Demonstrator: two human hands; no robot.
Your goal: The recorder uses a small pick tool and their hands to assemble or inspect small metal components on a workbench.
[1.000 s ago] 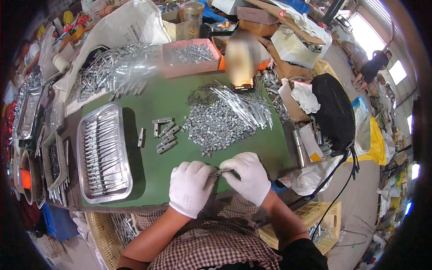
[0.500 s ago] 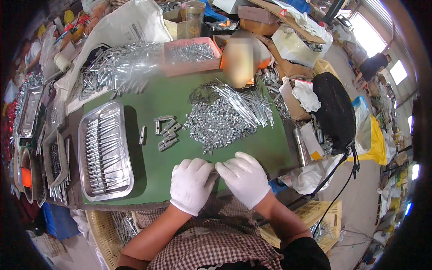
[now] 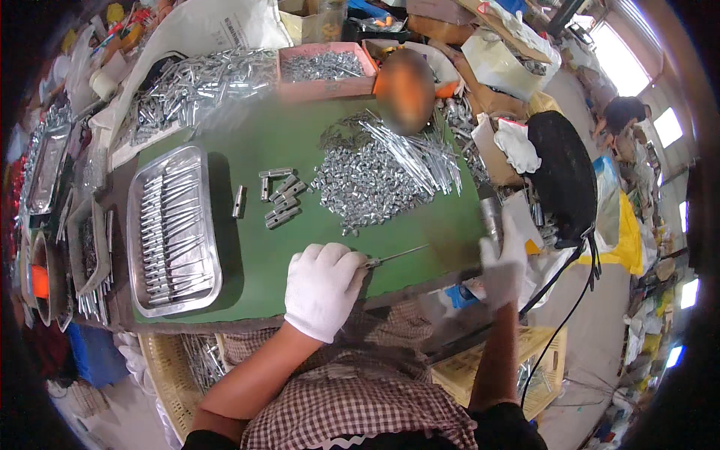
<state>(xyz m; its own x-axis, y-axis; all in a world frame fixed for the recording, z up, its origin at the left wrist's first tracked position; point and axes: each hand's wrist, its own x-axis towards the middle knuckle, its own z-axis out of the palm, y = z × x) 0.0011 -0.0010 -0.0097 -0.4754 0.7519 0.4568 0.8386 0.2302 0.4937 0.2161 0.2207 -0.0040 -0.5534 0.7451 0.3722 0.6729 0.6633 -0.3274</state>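
The white-gloved left hand point(image 3: 324, 291), fingers curled closed, pinches a slim silver metal rod point(image 3: 403, 253) pointing rightward over the flat green tabletop point(image 3: 262, 270); out right, the blurred white-gloved right hand point(image 3: 502, 271) is at a shiny silver metal tube point(image 3: 491, 214), its finger opening and grip impossible to tell.

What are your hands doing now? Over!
Left hand: holding thin metal rod. Right hand: blurred, at metal cylinder, grip unclear. Small-parts pile lies beyond the rod.
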